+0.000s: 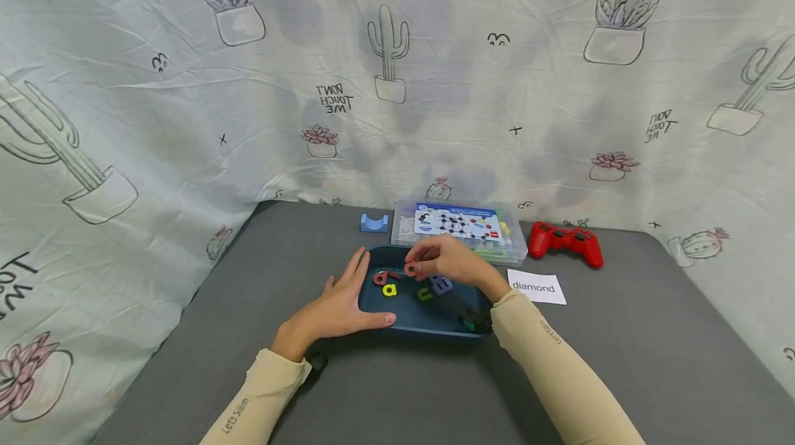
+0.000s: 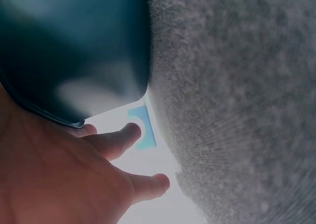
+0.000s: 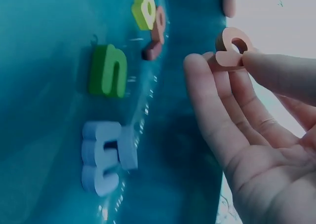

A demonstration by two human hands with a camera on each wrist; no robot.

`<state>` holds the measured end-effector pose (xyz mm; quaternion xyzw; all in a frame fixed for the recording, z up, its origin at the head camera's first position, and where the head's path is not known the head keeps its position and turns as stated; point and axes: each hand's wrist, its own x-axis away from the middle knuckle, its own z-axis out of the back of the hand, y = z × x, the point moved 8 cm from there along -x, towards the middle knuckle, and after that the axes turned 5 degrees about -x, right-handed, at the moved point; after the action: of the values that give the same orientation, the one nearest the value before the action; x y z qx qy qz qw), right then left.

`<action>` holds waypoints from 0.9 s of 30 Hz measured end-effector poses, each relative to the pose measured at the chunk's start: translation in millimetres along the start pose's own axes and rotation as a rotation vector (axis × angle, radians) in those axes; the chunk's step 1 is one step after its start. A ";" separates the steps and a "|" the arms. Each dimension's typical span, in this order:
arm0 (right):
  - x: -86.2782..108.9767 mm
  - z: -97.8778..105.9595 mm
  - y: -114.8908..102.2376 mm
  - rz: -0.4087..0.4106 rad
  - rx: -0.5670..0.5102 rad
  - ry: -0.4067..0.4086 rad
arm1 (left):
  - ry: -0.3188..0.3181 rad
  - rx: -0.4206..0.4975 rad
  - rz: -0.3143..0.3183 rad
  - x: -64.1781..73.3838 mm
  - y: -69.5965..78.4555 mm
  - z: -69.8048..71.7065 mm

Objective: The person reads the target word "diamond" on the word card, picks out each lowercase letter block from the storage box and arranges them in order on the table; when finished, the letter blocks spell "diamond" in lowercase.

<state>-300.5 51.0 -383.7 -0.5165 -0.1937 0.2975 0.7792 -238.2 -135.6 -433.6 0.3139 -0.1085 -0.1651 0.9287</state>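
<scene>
Right wrist view gives me the grip best: the right hand (image 3: 259, 157) pinches a reddish letter piece (image 3: 228, 58) between thumb and fingertips, the other fingers loosely bent behind it. I take so light a hold to suit something this small, and it leaves the round hole and face in plain sight. The piece is off the floor of the dark blue tray (image 1: 406, 310), over its far side.

From the head view I see the left hand (image 1: 338, 305) laid against the tray's left side, thumb spread from straight fingers and lying over the near corner; to me that looks like bracing.

Inside the tray, a yellow piece (image 3: 139, 14), a second reddish piece (image 3: 157, 34) and a green piece (image 3: 98, 71) lie loose, with a purple-blue piece (image 3: 96, 155) nearest the right side. The walls presumably stop them from straying.

Further out, just right of the tray, a white card (image 1: 537, 286) reading "diamond" faces the person, so it can be read at a glance. Behind stand a blue holder (image 1: 374, 225), a clear box (image 1: 459, 228) and a red controller (image 1: 565, 243), probably set back to leave working room.
</scene>
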 end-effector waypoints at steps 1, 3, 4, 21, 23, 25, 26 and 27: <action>1.4 1.5 -1.2 0.009 -0.007 0.005 | 0.000 -0.001 0.003 -0.1 -0.4 -0.1; 4.9 4.8 -4.4 0.021 -0.018 0.014 | -0.002 -0.003 0.005 -0.4 -1.3 -0.4; 6.4 6.6 -5.6 0.023 -0.021 0.021 | -0.003 -0.004 0.006 -0.5 -1.7 -0.6; 24.9 21.7 -17.3 0.058 -0.009 0.095 | -0.011 -0.016 0.003 -2.8 -2.4 -0.6; 27.1 21.9 -18.6 0.058 -0.003 0.098 | -0.008 -0.017 -0.001 -2.7 -2.1 -0.7; 29.8 22.0 -20.9 0.059 0.000 0.099 | -0.006 -0.013 -0.005 -2.4 -1.4 -0.7; 31.1 22.0 -22.2 0.060 -0.002 0.098 | -0.005 -0.011 -0.007 -2.3 -1.1 -0.7; 32.5 22.0 -23.4 0.059 -0.001 0.098 | -0.005 -0.010 -0.006 -2.1 -1.0 -0.7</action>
<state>-283.4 81.0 -353.7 -0.5363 -0.1403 0.2948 0.7783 -240.2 -135.2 -435.0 0.3094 -0.1091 -0.1694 0.9293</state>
